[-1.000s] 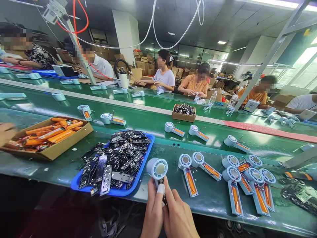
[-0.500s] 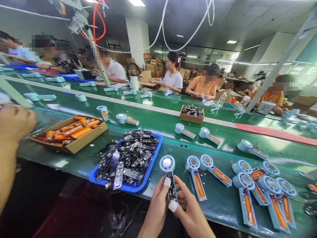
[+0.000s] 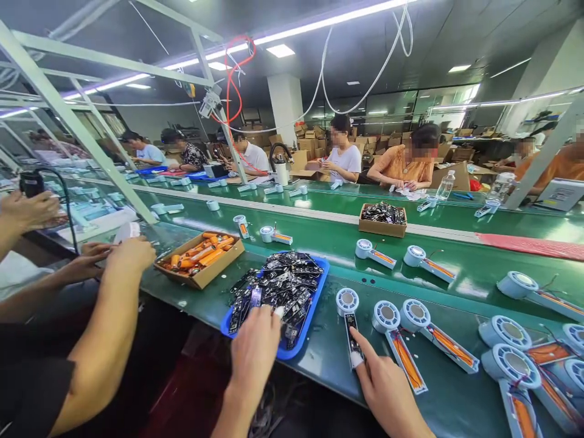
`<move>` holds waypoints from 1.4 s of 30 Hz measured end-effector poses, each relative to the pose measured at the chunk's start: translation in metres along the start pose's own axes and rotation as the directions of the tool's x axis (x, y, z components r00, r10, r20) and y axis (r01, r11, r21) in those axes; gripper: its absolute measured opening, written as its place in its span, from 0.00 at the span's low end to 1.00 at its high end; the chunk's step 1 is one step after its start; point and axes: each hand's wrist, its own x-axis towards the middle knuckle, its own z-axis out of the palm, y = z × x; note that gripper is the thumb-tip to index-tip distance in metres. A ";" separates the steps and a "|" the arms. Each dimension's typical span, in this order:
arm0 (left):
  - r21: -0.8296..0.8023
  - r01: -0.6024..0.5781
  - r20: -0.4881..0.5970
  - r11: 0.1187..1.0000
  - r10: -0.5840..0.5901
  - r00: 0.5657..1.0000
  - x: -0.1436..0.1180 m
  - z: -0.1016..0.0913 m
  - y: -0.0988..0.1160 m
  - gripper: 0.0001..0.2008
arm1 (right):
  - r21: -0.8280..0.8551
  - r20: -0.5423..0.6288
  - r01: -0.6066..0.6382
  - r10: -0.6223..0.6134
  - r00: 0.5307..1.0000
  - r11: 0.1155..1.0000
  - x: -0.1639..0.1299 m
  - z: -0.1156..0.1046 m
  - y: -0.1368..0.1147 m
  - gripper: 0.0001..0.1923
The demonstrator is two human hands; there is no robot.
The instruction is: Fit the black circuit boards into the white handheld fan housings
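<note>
My right hand (image 3: 387,383) grips the handle of a light-blue handheld fan (image 3: 347,300) at the table's front. A black circuit board (image 3: 350,325) lies in that handle, with my index finger on it and my white-covered thumb at its lower end. To the left, my left hand (image 3: 253,347) is over a blue tray (image 3: 325,277), its fingers curled down at a heap of circuit boards (image 3: 292,267). Its fingertips are mostly hidden, so what they hold cannot be made out. Beside my right hand lie fans with orange batteries in their handles, such as one fan (image 3: 387,316).
A cardboard box (image 3: 205,277) of orange batteries stands left of the tray. Close by on the left are a co-worker's hands (image 3: 130,249). More fans (image 3: 511,365) crowd the right. Another box (image 3: 382,228) of boards sits on the green belt (image 3: 319,219), with co-workers opposite.
My left hand has let go of the fan and moved left to the boards in the tray. My right hand stays on the fan. The view has swung left.
</note>
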 end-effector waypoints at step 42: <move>-0.729 0.352 0.612 0.587 0.326 0.721 -0.110 0.110 0.052 0.19 | 0.612 -0.141 -0.141 0.283 0.949 0.778 -0.023 -0.059 0.022 0.11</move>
